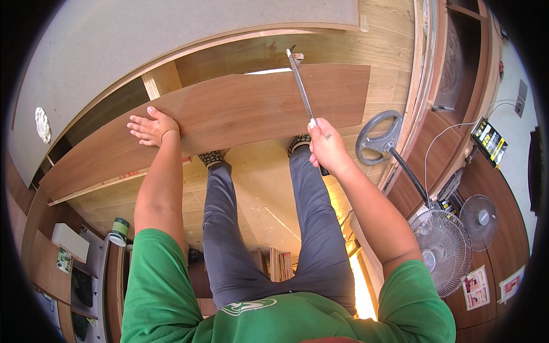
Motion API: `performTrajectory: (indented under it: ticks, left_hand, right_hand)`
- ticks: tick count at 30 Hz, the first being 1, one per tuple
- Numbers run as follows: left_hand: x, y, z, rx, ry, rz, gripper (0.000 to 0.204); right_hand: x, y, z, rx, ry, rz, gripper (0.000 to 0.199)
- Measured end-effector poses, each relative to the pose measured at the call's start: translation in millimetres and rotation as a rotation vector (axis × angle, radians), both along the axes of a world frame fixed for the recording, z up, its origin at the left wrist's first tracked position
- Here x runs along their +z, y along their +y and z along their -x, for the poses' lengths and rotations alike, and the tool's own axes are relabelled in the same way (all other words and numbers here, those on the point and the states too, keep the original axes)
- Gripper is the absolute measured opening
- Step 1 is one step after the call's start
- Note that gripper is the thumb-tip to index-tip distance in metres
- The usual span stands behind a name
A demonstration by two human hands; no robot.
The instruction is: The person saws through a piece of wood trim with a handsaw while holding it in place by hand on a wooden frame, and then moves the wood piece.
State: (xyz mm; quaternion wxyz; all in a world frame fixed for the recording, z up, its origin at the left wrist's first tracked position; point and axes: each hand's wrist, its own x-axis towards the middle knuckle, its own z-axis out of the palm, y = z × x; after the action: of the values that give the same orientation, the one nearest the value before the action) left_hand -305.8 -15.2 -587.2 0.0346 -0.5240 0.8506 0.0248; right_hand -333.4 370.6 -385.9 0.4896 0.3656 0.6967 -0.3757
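A long brown wood-grain panel [240, 108] lies across in front of me, a ragged notch along its far edge. My left hand [155, 127] is spread flat on the left part of this panel, fingers apart. Over its right part, my right hand [329, 146] is closed round a long thin metal tool [301, 88]. The tool points away from me, and its far end reaches past the panel's far edge, beside a small wood-coloured piece [298, 56]. Its kind is unclear from above; a dark bit, perhaps its handle, shows below my fist.
My feet are at the panel's near edge. A large grey-topped board [189, 23] stretches beyond it. On the right are a fan's round base [378, 137], its wire cage [440, 251] and loose cables. A green-labelled can [119, 231] stands at the left, near cabinet parts.
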Motion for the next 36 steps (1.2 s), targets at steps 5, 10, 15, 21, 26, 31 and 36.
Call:
performTrajectory:
  ticks: [5, 10, 15, 21, 26, 31, 36]
  left_hand:
    - [-0.5, -0.5, -0.3, 0.002, 0.003, 0.0, 0.078]
    - [-0.5, -0.8, -0.8, -0.001, 0.007, 0.0, 0.077]
    - [-0.3, -1.8, -0.4, -0.002, 0.016, -0.001, 0.077]
    - [1.9, 0.2, -0.3, -0.006, 0.028, -0.006, 0.078]
    - [1.7, 0.0, -0.4, -0.006, 0.019, -0.012, 0.078]
    - [0.4, -0.8, -0.5, -0.008, 0.02, 0.002, 0.078]
    - [0.0, 0.2, -0.2, -0.01, 0.021, 0.005, 0.077]
  right_hand:
    - [-0.6, 0.6, -1.4, 0.005, 0.008, -0.004, 0.032]
    - [-0.1, -0.8, -5.4, -0.015, 0.015, -0.008, 0.031]
    - [2.8, -3.9, -5.7, -0.021, 0.046, 0.011, 0.03]
    - [1.3, -5.3, -6.8, -0.034, 0.026, 0.006, 0.029]
    - [1.6, -5.6, -6.7, -0.003, 0.017, -0.009, 0.036]
    - [1.6, -10.0, -6.2, 0.034, -0.009, -0.013, 0.044]
    - [3.9, -15.2, -3.2, 0.086, -0.02, -0.026, 0.042]
